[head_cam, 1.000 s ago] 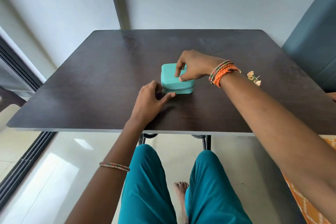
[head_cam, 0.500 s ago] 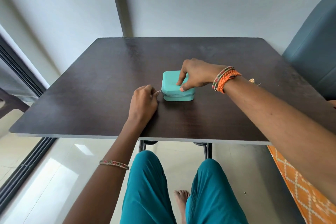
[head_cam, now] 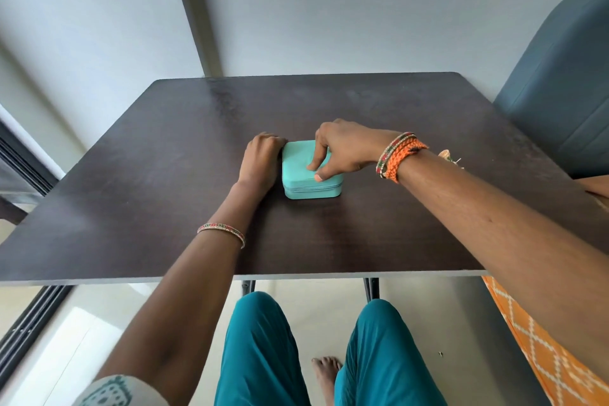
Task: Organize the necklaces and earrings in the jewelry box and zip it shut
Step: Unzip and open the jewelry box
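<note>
At bench [head_cam: 164,175] centre, right hand [head_cam: 346,148] fingers [head_cam: 316,163] pressed closed jewelry box [head_cam: 311,178] lid; left hand [head_cam: 262,158] curled shut against box's left side, zipper pull hidden. Risk: box sliding if hold-down loosens during pull.

A single head-worn wide-angle camera looked forward and steeply down from above the near edge of the dark worktop [head_cam: 164,175]. It faced the grey wall [head_cam: 362,10] beyond the worktop's far edge. The whole worktop fitted in the frame, close enough that both forearms filled the foreground. Below the near edge, the view reached the person's knees [head_cam: 260,323] and the floor [head_cam: 82,323].
</note>
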Demonstrator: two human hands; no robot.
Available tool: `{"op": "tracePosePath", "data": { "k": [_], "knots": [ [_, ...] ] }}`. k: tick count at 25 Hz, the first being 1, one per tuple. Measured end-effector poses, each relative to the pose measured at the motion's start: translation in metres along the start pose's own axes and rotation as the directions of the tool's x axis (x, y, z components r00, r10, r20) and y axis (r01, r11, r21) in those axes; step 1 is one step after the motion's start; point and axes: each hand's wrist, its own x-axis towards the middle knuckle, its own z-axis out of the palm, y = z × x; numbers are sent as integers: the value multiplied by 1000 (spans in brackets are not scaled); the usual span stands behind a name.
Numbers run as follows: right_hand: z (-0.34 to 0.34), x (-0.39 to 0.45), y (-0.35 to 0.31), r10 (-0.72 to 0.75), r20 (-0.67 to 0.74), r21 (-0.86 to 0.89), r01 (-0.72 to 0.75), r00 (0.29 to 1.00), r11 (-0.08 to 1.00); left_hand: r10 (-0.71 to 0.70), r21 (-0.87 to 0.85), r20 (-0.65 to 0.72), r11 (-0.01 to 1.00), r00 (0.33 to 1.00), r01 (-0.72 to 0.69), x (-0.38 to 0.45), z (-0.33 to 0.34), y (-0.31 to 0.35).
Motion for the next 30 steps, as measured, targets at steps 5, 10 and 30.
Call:
{"op": "tracePosePath", "data": {
  "k": [5,10,30],
  "knots": [
    [-1,-1,-2,10,10,13,-10,1000,1000,-157,-322,28,934,987,157,-7,2,2],
    [26,-19,9,1,-168,43,6,986,999,-231,-523,156,806,960,279,-45,1,5],
    [37,4,11,130,-837,298,243,532,923,-195,-447,239,847,951,286,-65,-15,14]
  ]
}}
